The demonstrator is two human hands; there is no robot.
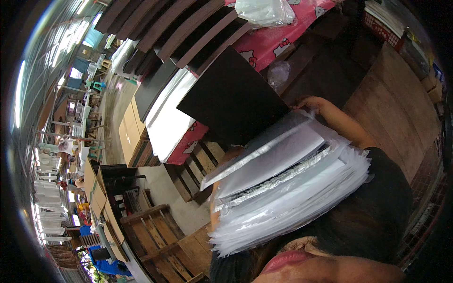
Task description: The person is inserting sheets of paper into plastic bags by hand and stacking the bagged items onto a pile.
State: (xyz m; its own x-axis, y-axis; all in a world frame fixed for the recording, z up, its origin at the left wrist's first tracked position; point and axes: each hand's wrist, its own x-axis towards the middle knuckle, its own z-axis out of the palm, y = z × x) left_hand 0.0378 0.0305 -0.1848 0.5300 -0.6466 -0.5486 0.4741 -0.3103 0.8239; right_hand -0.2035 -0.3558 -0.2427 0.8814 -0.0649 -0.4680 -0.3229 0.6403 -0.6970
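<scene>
A thick stack of clear plastic bags with white sheets [288,188] lies across my front, its edges fanned and crinkled. My right hand [309,104] is closed at the stack's far right corner, with the forearm running along its side. On the other side, my left hand [233,152] shows only in part behind the far left edge; the stack hides most of its fingers and forearm. Just beyond both hands is a flat black board [236,94], close to the stack's far edge. I cannot tell whether the board touches my hands.
Dark brown curved panels [188,28] are piled at the far side. White sheets [172,113] lie over a pink patterned cloth [186,146]. Wooden pallets [158,236] stand at left on the floor. A red crate [383,30] is at far right, near a brown board [391,104].
</scene>
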